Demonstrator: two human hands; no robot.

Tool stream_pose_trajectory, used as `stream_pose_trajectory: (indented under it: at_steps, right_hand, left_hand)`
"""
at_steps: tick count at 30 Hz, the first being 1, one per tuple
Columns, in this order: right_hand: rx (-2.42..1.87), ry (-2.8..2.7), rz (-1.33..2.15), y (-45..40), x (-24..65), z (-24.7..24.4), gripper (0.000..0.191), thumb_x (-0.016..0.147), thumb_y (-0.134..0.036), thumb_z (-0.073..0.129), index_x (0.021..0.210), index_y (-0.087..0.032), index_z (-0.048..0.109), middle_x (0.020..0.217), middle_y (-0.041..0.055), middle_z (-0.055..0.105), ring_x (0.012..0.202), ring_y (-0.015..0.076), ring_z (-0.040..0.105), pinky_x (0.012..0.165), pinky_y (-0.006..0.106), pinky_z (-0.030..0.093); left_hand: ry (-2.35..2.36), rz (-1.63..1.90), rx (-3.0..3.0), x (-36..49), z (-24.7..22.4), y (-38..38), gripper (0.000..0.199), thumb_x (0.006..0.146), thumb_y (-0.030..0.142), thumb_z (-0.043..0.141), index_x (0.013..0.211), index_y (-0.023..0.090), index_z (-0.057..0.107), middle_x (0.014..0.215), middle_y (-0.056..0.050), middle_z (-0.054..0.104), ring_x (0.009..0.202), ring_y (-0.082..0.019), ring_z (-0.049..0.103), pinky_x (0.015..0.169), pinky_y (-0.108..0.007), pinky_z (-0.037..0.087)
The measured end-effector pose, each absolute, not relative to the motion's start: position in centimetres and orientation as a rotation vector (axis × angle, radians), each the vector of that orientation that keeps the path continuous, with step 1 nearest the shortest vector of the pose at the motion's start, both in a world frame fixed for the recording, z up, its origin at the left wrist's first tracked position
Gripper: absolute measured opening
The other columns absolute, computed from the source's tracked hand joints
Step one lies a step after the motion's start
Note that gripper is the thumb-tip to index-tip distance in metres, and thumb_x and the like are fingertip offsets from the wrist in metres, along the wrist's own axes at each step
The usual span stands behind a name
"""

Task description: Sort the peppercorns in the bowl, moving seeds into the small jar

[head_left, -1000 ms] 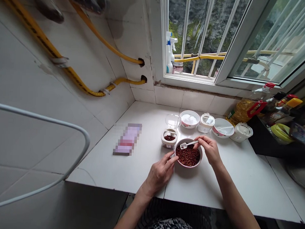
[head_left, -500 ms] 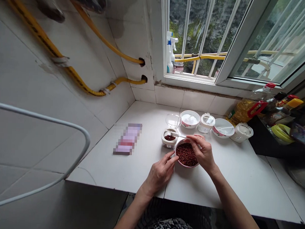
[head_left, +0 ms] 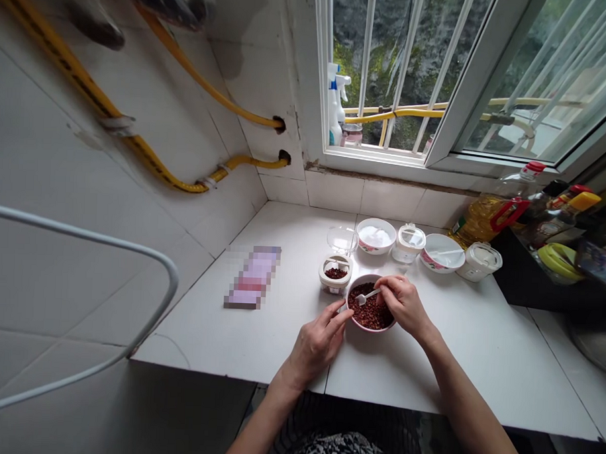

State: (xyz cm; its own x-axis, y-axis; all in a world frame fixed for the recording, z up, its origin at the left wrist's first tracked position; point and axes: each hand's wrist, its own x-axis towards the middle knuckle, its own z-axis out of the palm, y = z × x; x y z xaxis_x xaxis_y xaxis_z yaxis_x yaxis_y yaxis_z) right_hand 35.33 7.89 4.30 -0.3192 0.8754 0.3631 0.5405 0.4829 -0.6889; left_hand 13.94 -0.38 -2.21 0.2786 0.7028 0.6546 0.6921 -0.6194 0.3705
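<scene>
- The right hand (head_left: 403, 305) held a small white spoon (head_left: 372, 294), its grip closed on the handle between thumb and fingers.
- The spoon's scoop was over the left part of the bowl of grains (head_left: 371, 331), at or just above the reddish-brown grains (head_left: 374, 317) that covered its inside.
- That bowl stood on the white counter (head_left: 219, 340), between the two hands and near the counter's front edge.
- The left hand (head_left: 319, 340) touched the bowl's left side with its fingertips; whether its grip pinched the rim could not be told.
- Just behind the left hand stood an open jar (head_left: 335, 288) with similar dark red grains inside, its clear lid (head_left: 342, 238) raised at the back.
- Farther back, from left to right, came a bowl of white stuff (head_left: 376, 239), a clear-lidded jar (head_left: 409, 244), a patterned bowl (head_left: 438, 265) with something white in it, and a white jar (head_left: 476, 267).
- An oil bottle (head_left: 479, 216) with a red cap and handle stood behind the white jar.
- A blurred-out purple item (head_left: 254, 278) lay on the counter, well apart to the left.
</scene>
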Motion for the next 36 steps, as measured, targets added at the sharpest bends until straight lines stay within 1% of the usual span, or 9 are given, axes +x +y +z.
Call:
stream_pose_trajectory:
  at_steps: [4,6,9,12,14,17,19,28,36]
  right_hand:
    - [-1.150,-1.922,0.767,7.6,35.0,4.8,0.022,0.089,-0.023,0.050,0.076,-0.023,0.067,0.058,0.0000,0.069,0.069,0.0207,0.066,0.085,0.037,0.050]
    - [-1.159,-1.833,0.912,7.5,35.0,5.1,0.020,0.089,-0.026,0.051,0.076,-0.023,0.066,0.056,-0.0010,0.068,0.060,0.0188,0.064,0.077,0.035,0.052]
    - [-1.165,-1.701,1.088,7.5,35.2,5.3,0.018,0.087,-0.032,0.054,0.078,-0.022,0.065,0.056,-0.0008,0.067,0.056,0.0178,0.063,0.063,0.031,0.051]
    - [-1.166,-1.658,1.108,7.7,35.5,5.2,0.020,0.087,-0.036,0.055,0.080,-0.021,0.065,0.057,-0.0006,0.067,0.056,0.0173,0.062,0.060,0.029,0.050]
    - [-1.170,-1.712,1.024,7.8,35.5,5.1,0.019,0.088,-0.034,0.053,0.079,-0.021,0.066,0.057,-0.0005,0.068,0.058,0.0180,0.063,0.065,0.031,0.051]
    - [-1.178,-1.853,0.788,7.9,35.5,5.0,0.019,0.088,-0.027,0.052,0.075,-0.024,0.067,0.057,-0.0001,0.069,0.072,0.0220,0.067,0.082,0.037,0.050]
    - [-1.173,-1.906,0.696,7.9,35.4,5.0,0.020,0.088,-0.024,0.052,0.075,-0.024,0.066,0.057,-0.0001,0.069,0.076,0.0233,0.067,0.089,0.039,0.048]
    - [-1.168,-1.906,0.710,7.9,35.6,5.0,0.021,0.090,-0.023,0.049,0.075,-0.024,0.065,0.057,-0.0014,0.070,0.067,0.0210,0.065,0.085,0.037,0.049]
    - [-1.190,-1.959,0.601,8.1,35.7,4.3,0.022,0.089,-0.022,0.049,0.077,-0.026,0.066,0.057,-0.0007,0.069,0.076,0.0239,0.066,0.093,0.041,0.045]
  left_hand:
    - [1.364,1.277,2.501,13.9,-2.1,-0.4,0.042,0.096,0.007,0.046,0.135,0.023,0.050,0.131,-0.013,0.064,0.114,-0.021,0.070,0.089,-0.031,0.062]
    - [1.362,1.268,2.505,13.9,-2.1,-0.4,0.042,0.096,0.007,0.046,0.135,0.023,0.050,0.131,-0.013,0.064,0.113,-0.021,0.070,0.088,-0.031,0.062]
    - [1.364,1.276,2.506,13.9,-2.1,-0.4,0.042,0.096,0.007,0.046,0.135,0.023,0.051,0.131,-0.013,0.065,0.112,-0.021,0.070,0.087,-0.031,0.063]
    - [1.360,1.288,2.506,13.9,-2.2,-0.4,0.043,0.095,0.007,0.047,0.135,0.022,0.051,0.131,-0.013,0.065,0.113,-0.021,0.070,0.087,-0.030,0.063]
    - [1.363,1.280,2.503,13.9,-2.3,-0.4,0.044,0.095,0.006,0.047,0.136,0.023,0.050,0.131,-0.013,0.064,0.114,-0.021,0.070,0.088,-0.030,0.062]
    - [1.373,1.283,2.503,13.9,-2.4,-0.4,0.044,0.095,0.006,0.046,0.135,0.022,0.050,0.131,-0.013,0.065,0.114,-0.021,0.070,0.087,-0.030,0.063]
    - [1.372,1.284,2.510,13.9,-2.4,-0.4,0.043,0.095,0.006,0.047,0.135,0.021,0.051,0.130,-0.014,0.065,0.113,-0.021,0.070,0.087,-0.030,0.063]
    - [1.373,1.279,2.507,13.9,-2.2,-0.4,0.043,0.095,0.006,0.047,0.135,0.022,0.051,0.130,-0.013,0.065,0.112,-0.021,0.070,0.088,-0.030,0.062]
    - [1.375,1.269,2.509,13.9,-2.4,-0.4,0.046,0.095,0.007,0.046,0.138,0.024,0.049,0.131,-0.012,0.065,0.113,-0.021,0.070,0.088,-0.030,0.063]
